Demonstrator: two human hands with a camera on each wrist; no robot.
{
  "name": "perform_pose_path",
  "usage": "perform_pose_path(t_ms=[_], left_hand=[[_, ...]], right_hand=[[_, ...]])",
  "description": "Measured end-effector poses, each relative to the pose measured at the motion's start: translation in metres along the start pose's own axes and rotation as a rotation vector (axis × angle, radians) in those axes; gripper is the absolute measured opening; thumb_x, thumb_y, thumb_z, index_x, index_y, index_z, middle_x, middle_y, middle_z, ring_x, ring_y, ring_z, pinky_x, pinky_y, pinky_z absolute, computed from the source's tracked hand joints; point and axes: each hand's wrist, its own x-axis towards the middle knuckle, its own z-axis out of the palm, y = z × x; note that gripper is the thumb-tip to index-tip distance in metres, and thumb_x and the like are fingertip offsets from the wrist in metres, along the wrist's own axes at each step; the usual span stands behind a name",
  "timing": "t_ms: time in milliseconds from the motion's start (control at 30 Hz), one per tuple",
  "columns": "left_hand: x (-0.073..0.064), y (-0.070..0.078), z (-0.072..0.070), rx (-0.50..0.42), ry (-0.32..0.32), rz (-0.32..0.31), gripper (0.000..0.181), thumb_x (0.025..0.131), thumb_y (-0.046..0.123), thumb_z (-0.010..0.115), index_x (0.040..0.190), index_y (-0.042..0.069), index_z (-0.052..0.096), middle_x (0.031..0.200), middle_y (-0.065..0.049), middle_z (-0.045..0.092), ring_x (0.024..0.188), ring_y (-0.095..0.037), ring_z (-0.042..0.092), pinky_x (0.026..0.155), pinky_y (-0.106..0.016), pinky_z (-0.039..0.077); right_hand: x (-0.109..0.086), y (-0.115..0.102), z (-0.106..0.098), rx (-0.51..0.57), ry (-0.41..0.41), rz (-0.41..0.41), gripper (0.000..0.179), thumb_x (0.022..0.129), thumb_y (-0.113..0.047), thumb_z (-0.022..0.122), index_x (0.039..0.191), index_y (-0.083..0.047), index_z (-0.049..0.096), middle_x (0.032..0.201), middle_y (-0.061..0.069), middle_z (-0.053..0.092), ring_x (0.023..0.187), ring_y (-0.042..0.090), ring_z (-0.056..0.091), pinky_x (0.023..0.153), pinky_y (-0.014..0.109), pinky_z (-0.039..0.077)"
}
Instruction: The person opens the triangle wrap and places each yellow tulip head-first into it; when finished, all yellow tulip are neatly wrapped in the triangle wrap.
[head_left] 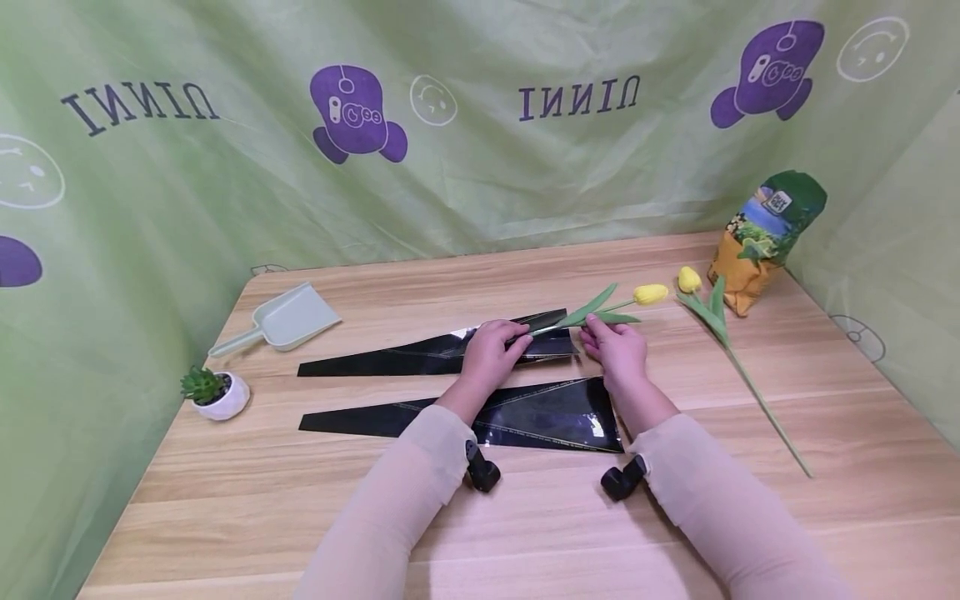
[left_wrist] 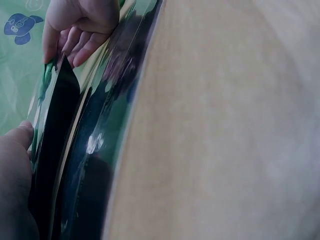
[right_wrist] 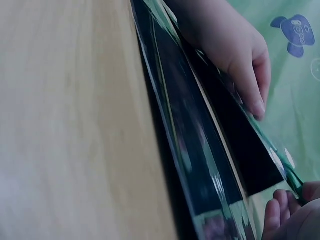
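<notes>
A yellow artificial tulip (head_left: 650,294) lies over the wide right end of the far black, tapering flower sleeve (head_left: 390,360), its bloom pointing right. My left hand (head_left: 489,357) pinches the tulip's stem above that sleeve. Near the green leaves, my right hand (head_left: 619,348) pinches the same tulip between thumb and fingers. Part of the stem is hidden by the left hand. A second black flower sleeve (head_left: 540,417) with a glossy clear front lies flat, closer to me, below both hands. In the left wrist view the right hand (left_wrist: 82,27) appears beyond the sleeves' dark edges.
Another yellow tulip (head_left: 738,362) lies to the right, near an upright colourful bag (head_left: 768,233). At the left are a pale dustpan (head_left: 296,317) and a small succulent in a white pot (head_left: 225,398). Green printed fabric (head_left: 480,183) hangs behind the wooden table (head_left: 225,517).
</notes>
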Motion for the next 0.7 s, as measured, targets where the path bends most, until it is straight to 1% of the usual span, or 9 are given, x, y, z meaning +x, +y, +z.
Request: perform_pose_path(t_ms=[100, 200, 267, 333, 500, 567, 633, 700], left_hand=[[-0.0002, -0.0006, 0.0008, -0.009, 0.012, 0.004, 0.029, 0.096, 0.03, 0.063, 0.118, 0.015, 0.072, 0.12, -0.003, 0.071, 0.12, -0.023, 0.061, 0.106, -0.037, 0.046], [-0.0004, -0.0015, 0.0017, -0.024, 0.026, 0.014, 0.028, 0.096, 0.029, 0.063, 0.117, 0.014, 0.073, 0.119, -0.005, 0.071, 0.118, -0.024, 0.062, 0.105, -0.038, 0.047], [-0.0005, -0.0024, 0.0026, -0.027, 0.031, 0.02, 0.028, 0.096, 0.029, 0.063, 0.117, 0.014, 0.073, 0.118, -0.005, 0.071, 0.117, -0.024, 0.062, 0.105, -0.037, 0.047], [-0.0005, -0.0031, 0.0033, -0.035, 0.026, 0.018, 0.029, 0.096, 0.03, 0.063, 0.117, 0.014, 0.072, 0.118, -0.006, 0.071, 0.117, -0.024, 0.062, 0.105, -0.037, 0.047], [-0.0002, -0.0058, 0.0056, -0.048, 0.012, -0.006, 0.029, 0.096, 0.032, 0.063, 0.118, 0.016, 0.072, 0.121, -0.005, 0.07, 0.118, -0.024, 0.061, 0.106, -0.037, 0.046], [-0.0001, -0.0064, 0.0061, -0.052, 0.017, -0.008, 0.029, 0.096, 0.032, 0.063, 0.118, 0.016, 0.072, 0.121, -0.005, 0.07, 0.118, -0.024, 0.061, 0.106, -0.037, 0.046], [-0.0003, -0.0066, 0.0064, -0.054, 0.022, -0.007, 0.029, 0.096, 0.032, 0.063, 0.118, 0.016, 0.072, 0.121, -0.004, 0.07, 0.118, -0.023, 0.061, 0.106, -0.037, 0.046], [-0.0006, -0.0065, 0.0063, -0.052, 0.028, -0.002, 0.028, 0.096, 0.031, 0.063, 0.117, 0.016, 0.072, 0.12, -0.004, 0.07, 0.118, -0.023, 0.062, 0.106, -0.037, 0.046]], right_hand=[[-0.0027, 0.0026, 0.0042, -0.033, -0.029, -0.006, 0.013, 0.095, -0.014, 0.063, 0.104, -0.004, 0.061, 0.063, -0.013, 0.068, 0.064, 0.0, 0.068, 0.063, 0.015, 0.058], [-0.0047, 0.005, 0.0071, -0.077, -0.05, -0.007, 0.008, 0.095, -0.016, 0.064, 0.097, -0.008, 0.061, 0.061, -0.014, 0.068, 0.063, -0.002, 0.068, 0.058, 0.014, 0.055], [-0.0056, 0.0059, 0.0076, -0.104, -0.065, -0.012, 0.008, 0.095, -0.018, 0.065, 0.094, -0.01, 0.062, 0.061, -0.015, 0.068, 0.063, -0.003, 0.067, 0.056, 0.013, 0.053], [-0.0065, 0.0062, 0.0077, -0.117, -0.075, -0.014, 0.008, 0.095, -0.019, 0.064, 0.094, -0.011, 0.062, 0.064, -0.015, 0.068, 0.065, -0.004, 0.066, 0.057, 0.013, 0.052], [-0.0066, 0.0057, 0.0051, -0.102, -0.111, -0.013, 0.014, 0.097, -0.02, 0.061, 0.107, -0.01, 0.057, 0.074, -0.013, 0.071, 0.073, -0.002, 0.069, 0.071, 0.016, 0.058], [-0.0069, 0.0049, 0.0032, -0.072, -0.126, -0.01, 0.015, 0.098, -0.019, 0.059, 0.109, -0.011, 0.054, 0.076, -0.013, 0.072, 0.075, -0.002, 0.069, 0.078, 0.018, 0.058], [-0.0078, 0.0033, 0.0011, -0.032, -0.133, -0.01, 0.014, 0.099, -0.017, 0.057, 0.11, -0.011, 0.051, 0.075, -0.014, 0.07, 0.075, -0.001, 0.07, 0.081, 0.02, 0.058], [-0.0087, 0.0012, -0.0019, 0.009, -0.13, -0.006, 0.016, 0.1, -0.017, 0.056, 0.113, -0.011, 0.05, 0.076, -0.014, 0.07, 0.075, 0.001, 0.07, 0.081, 0.02, 0.059]])
